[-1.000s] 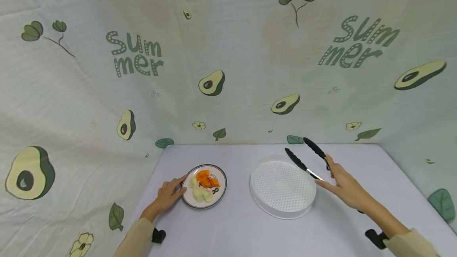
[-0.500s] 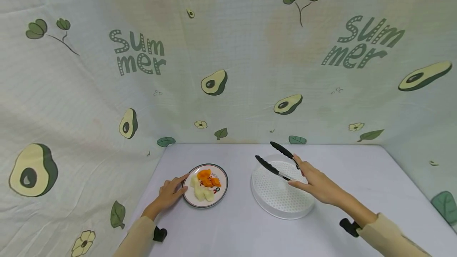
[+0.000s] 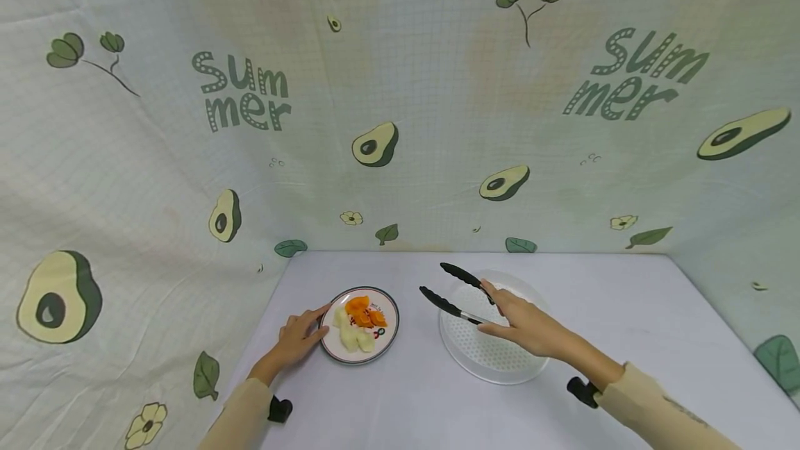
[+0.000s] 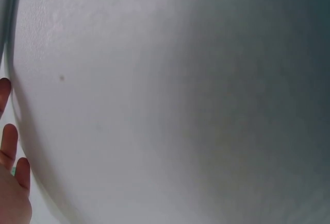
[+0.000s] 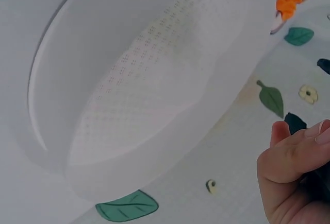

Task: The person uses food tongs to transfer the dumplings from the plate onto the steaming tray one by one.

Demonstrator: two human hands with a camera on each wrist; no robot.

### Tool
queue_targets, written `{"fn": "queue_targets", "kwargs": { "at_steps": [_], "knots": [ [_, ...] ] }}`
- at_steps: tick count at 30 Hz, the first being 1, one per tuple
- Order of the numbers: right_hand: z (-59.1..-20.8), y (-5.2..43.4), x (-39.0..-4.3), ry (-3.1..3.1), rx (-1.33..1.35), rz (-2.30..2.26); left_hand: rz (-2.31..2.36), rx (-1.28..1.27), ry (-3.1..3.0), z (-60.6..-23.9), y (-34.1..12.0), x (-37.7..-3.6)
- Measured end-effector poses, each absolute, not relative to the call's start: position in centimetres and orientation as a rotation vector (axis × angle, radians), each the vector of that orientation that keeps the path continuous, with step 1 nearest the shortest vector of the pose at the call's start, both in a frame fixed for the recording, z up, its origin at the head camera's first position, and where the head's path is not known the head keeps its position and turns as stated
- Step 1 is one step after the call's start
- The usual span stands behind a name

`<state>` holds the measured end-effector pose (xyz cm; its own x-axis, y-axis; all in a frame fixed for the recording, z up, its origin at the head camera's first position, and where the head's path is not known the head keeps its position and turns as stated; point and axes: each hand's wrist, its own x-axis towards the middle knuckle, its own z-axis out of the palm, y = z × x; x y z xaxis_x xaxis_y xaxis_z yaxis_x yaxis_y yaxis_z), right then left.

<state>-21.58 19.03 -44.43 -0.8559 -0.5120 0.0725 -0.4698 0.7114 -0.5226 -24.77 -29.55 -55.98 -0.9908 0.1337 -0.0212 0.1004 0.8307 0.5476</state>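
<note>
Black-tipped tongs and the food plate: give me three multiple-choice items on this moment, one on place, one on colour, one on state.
1. Where are the tips of the black-tipped metal tongs?
A. Over the gap between the plate and the strainer basket
B. Inside the food on the plate
C. Lying flat at the table's far right edge

2. What colours is the food on the small round dark-rimmed plate?
A. Green and red
B. Orange and pale yellow
C. All brown

3. How do the tongs stand?
A. Closed on a food piece
B. Open, holding nothing
C. Lying on the table

Answers:
1 A, the tips sit left of the white perforated round strainer basket, short of the plate.
2 B, orange pieces lie beside pale ones.
3 B, the arms are spread in the right hand; the left hand touches the plate rim.
</note>
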Motion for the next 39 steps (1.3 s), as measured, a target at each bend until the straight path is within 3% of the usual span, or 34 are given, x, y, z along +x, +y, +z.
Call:
{"fn": "queue_targets", "kwargs": {
  "at_steps": [19, 39],
  "knots": [
    [-46.3, 11.7, -21.9, 2.764, -0.891, -0.677, 0.889, 0.197, 2.934, -56.1, -29.7, -25.1],
    [-47.9, 6.4, -22.4, 2.751, -0.768, -0.556, 0.898, 0.203, 2.943, -56.1, -29.9, -25.0]
  ]
}}
